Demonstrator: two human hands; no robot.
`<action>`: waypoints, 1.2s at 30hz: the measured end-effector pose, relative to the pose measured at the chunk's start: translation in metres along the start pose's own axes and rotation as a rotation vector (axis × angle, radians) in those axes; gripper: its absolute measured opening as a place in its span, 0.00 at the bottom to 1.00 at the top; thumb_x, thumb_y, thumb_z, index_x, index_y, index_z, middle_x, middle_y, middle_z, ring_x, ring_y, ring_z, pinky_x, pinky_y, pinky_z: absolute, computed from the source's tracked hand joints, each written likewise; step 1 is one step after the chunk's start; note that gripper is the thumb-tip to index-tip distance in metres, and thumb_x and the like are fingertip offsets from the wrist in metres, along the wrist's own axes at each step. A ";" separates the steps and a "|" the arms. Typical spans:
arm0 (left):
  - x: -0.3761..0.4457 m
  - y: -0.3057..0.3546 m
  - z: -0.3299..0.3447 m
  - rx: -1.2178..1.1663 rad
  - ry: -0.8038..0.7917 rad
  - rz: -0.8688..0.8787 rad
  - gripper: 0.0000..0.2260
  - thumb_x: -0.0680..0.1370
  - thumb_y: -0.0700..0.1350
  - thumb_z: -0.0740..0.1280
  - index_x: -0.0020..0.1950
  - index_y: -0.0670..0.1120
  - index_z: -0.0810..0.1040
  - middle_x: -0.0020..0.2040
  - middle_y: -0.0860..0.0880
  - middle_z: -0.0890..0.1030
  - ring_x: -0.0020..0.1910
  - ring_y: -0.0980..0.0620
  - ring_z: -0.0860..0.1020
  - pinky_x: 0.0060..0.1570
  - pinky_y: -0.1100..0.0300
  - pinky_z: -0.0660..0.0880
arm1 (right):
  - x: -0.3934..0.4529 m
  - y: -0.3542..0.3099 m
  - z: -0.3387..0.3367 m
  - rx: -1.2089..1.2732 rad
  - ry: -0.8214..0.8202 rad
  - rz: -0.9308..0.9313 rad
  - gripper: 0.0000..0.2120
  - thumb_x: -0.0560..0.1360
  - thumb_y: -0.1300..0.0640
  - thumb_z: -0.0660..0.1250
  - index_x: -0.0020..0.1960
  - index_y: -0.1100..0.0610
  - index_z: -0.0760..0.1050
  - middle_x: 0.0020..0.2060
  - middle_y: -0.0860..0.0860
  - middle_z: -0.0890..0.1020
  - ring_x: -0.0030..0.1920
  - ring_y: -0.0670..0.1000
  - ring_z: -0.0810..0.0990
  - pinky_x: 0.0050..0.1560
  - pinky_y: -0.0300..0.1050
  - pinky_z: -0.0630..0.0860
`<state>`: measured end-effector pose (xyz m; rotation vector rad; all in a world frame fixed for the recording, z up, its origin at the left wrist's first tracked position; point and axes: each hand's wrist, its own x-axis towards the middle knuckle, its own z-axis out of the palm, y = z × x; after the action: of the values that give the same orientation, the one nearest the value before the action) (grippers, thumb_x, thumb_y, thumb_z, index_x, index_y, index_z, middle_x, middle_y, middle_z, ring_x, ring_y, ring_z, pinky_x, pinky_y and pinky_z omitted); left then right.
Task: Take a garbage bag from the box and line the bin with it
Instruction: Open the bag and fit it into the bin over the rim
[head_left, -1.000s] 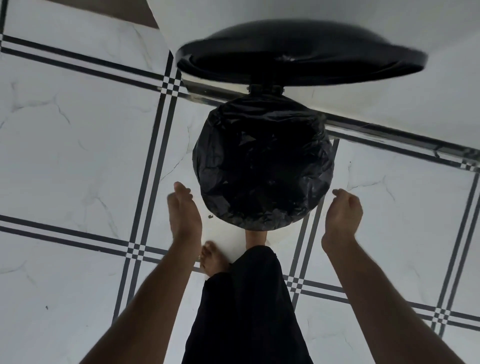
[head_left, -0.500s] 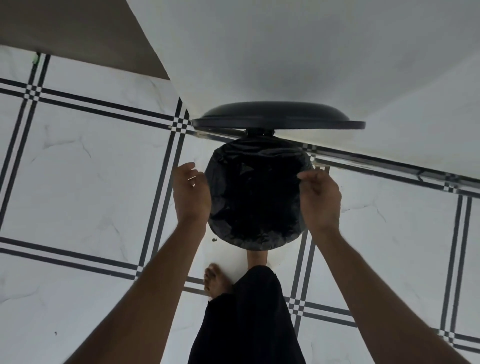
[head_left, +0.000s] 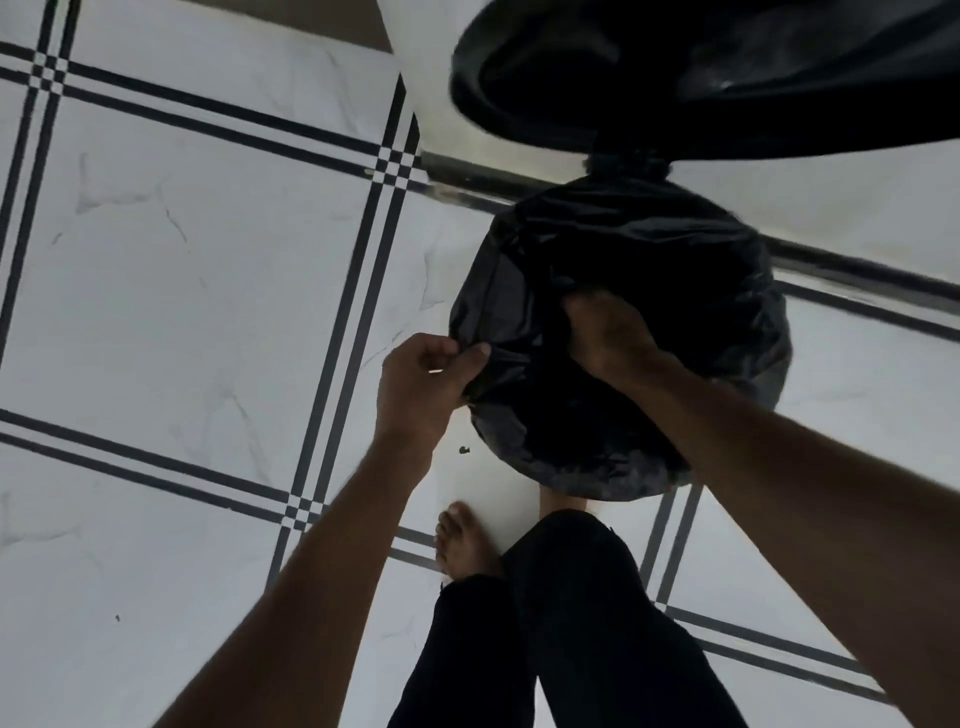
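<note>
Two hands are on the bag (head_left: 649, 249) now. It is black and crinkly, and it sits in the bin, folded down over the rim so it hides the bin's sides. My left hand (head_left: 421, 389) is at the left edge of the rim. Its fingers (head_left: 475, 358) are pinched shut on a fold of the bag, thumb on top. My right hand (head_left: 613, 338) is pushed down into the middle of the bag. I cannot tell if those fingers are open or closed, because the black plastic hides their tips. The lid (head_left: 727, 78) stands up, open, at the far side of the bin, close to the white wall (head_left: 857, 208). The bin is on the floor (head_left: 182, 260), which has white tiles with dark lines. My bare foot (head_left: 462, 545) is on the floor just in front of the bin, and my legs are in black pants (head_left: 571, 623).
</note>
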<state>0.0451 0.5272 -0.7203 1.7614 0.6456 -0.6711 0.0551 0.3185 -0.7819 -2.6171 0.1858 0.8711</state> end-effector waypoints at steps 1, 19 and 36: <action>0.004 -0.004 -0.003 -0.055 -0.046 -0.008 0.11 0.71 0.46 0.77 0.41 0.46 0.76 0.39 0.48 0.80 0.43 0.50 0.82 0.39 0.58 0.80 | 0.011 0.004 0.011 -0.023 -0.016 0.028 0.14 0.78 0.63 0.59 0.61 0.65 0.75 0.60 0.64 0.78 0.61 0.64 0.76 0.59 0.53 0.72; 0.025 -0.024 -0.009 -0.172 -0.193 0.045 0.11 0.69 0.44 0.77 0.32 0.49 0.76 0.30 0.46 0.75 0.41 0.49 0.81 0.43 0.59 0.80 | 0.081 0.068 0.091 -0.462 -0.250 0.018 0.44 0.77 0.48 0.66 0.80 0.51 0.39 0.79 0.58 0.52 0.77 0.66 0.52 0.73 0.67 0.49; -0.001 -0.009 -0.002 -0.325 -0.059 -0.265 0.23 0.81 0.62 0.57 0.61 0.44 0.77 0.52 0.46 0.84 0.50 0.49 0.83 0.45 0.57 0.79 | 0.002 -0.019 0.044 0.198 -0.303 0.084 0.27 0.79 0.39 0.54 0.75 0.49 0.65 0.73 0.55 0.69 0.73 0.58 0.67 0.74 0.53 0.62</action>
<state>0.0383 0.5313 -0.7251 1.3641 0.9039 -0.7482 0.0365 0.3528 -0.8096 -2.2766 0.2849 1.1988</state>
